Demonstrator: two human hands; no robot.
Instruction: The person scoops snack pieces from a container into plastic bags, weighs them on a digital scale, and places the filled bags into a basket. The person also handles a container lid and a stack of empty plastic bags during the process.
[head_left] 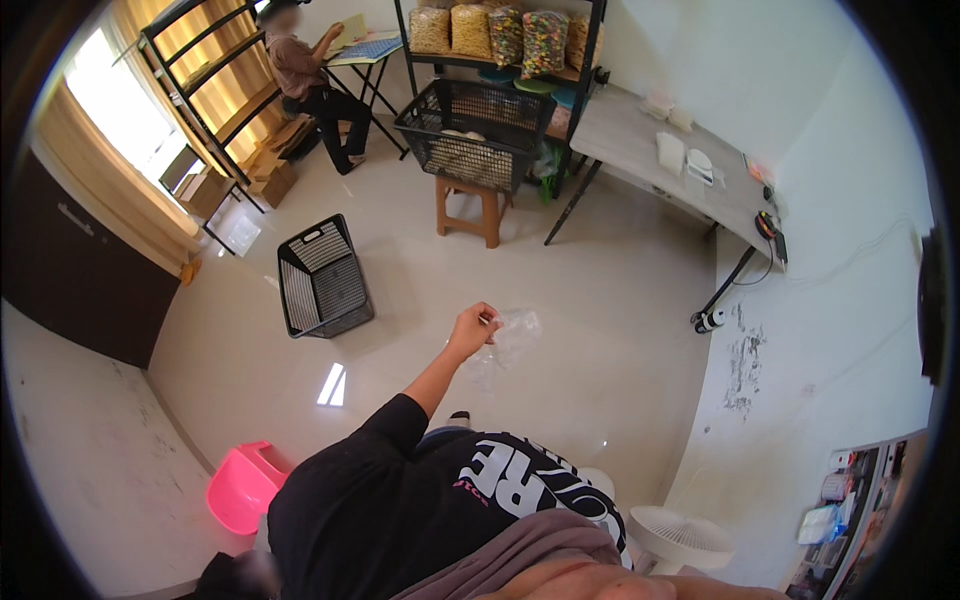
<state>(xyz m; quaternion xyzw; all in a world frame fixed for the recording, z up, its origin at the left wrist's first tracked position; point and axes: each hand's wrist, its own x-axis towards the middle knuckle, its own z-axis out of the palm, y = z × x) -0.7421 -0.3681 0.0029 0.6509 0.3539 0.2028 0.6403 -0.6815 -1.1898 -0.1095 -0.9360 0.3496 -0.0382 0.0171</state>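
My left arm, in a black short sleeve, reaches forward over the pale tiled floor. The fingers of my left hand [474, 330] are closed on the edge of a thin clear plastic bag [518, 330]. The bag hangs loosely to the right of the hand and below it. Ahead and to the left, a black plastic basket [325, 280] stands on the floor, apart from my hand. My right hand is not visible. Mauve cloth [520, 555] and bare skin, very close, fill part of the lower edge; I cannot make out more there.
A second black basket [470, 130] sits on a brown stool [470, 200]. Behind it, a shelf holds several filled bags [470, 32]. A grey table [650, 130] stands at right. A person [310, 70] works at a folding table. Nearby are a pink chair [240, 490] and white fan [680, 537].
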